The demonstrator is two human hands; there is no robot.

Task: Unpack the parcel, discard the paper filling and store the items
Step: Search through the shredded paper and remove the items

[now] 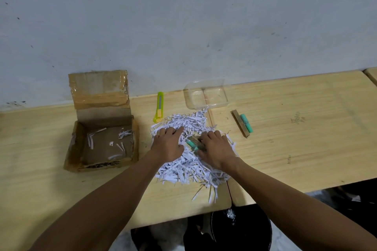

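On the tabletop (285,149), both hands lie in the shredded paper (183,169) beside the opened cardboard box (102,144). Left hand (168,144) rests flat with relaxed fingers. Right hand (214,149) partly covers a wooden-and-green item (192,143); whether its grip holds the item is unclear.

Head view, steeply down over table (285,149)

My right hand (216,149) covers the near end of the wooden clip and green piece (193,143) in the shreds (183,167), so I cannot tell whether my fingers grip them. My left hand (168,144) hides the shreds under it. The bin (244,228) under the table is cut off by the bottom edge. Black lettering on the box (102,164) front is too blurred to read.
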